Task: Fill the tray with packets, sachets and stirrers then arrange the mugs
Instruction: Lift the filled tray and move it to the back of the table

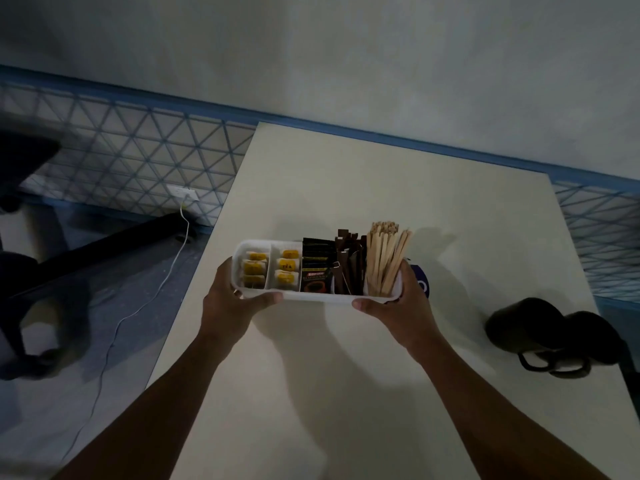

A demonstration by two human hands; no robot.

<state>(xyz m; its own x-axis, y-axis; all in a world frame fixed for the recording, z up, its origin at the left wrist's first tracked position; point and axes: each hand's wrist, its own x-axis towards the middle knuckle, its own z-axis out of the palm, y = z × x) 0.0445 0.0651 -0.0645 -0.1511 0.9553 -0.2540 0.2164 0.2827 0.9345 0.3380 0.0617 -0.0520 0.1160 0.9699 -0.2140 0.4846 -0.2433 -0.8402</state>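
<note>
I hold a white divided tray above the middle of the table, one hand at each end. My left hand grips its left end and my right hand grips its right end, thumbs on the near rim. Yellow tea packets fill the two left compartments. Black coffee packets and brown sachets stand in the middle. Wooden stirrers stand at the right end. Two dark mugs sit at the table's right edge, handles toward me.
The cream table runs from the wall toward me. A blue and white object shows behind my right hand. Left of the table are dark chair legs, a white cable and a wall socket.
</note>
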